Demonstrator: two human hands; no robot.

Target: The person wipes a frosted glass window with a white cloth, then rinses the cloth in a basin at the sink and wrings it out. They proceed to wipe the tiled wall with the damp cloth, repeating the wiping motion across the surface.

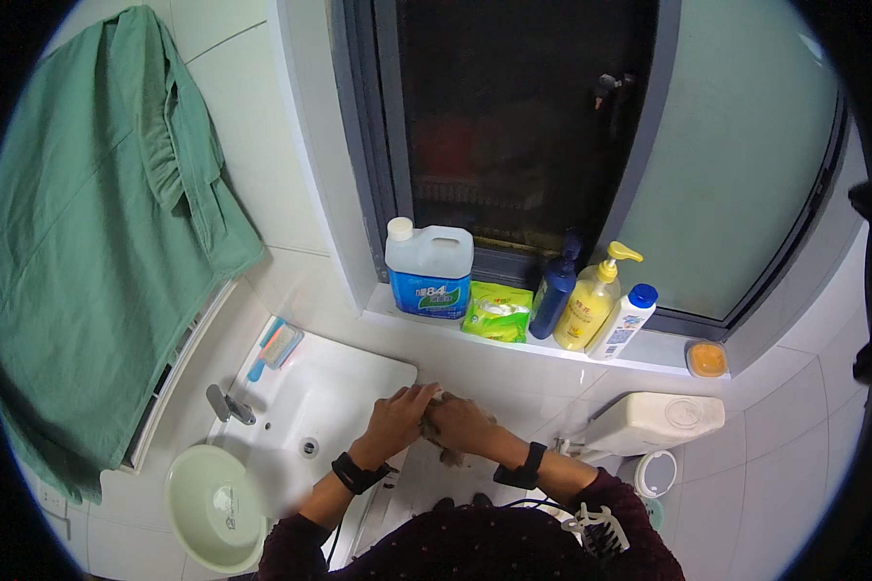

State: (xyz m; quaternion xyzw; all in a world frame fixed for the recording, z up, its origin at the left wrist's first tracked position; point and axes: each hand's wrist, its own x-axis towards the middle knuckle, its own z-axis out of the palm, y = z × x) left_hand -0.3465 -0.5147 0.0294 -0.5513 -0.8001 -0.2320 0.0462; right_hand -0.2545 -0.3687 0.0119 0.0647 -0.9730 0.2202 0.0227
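Note:
My left hand (396, 421) and my right hand (459, 423) are close together just right of the white washbasin (378, 363), below the window sill. Between and under them is a crumpled, greyish-brown soft thing (450, 457), perhaps a cloth; its kind is not clear. Both hands grip it, and part of it hangs below them. My fingers cover much of it. Black straps circle both wrists.
A faucet (231, 407), a blue-handled brush (258, 367) and a pale green basin (221, 508) are at left. Bottles, including a yellow pump bottle (588, 309), line the sill (443, 323). A green cloth (102, 240) hangs upper left; a white cistern (654, 421) is at right.

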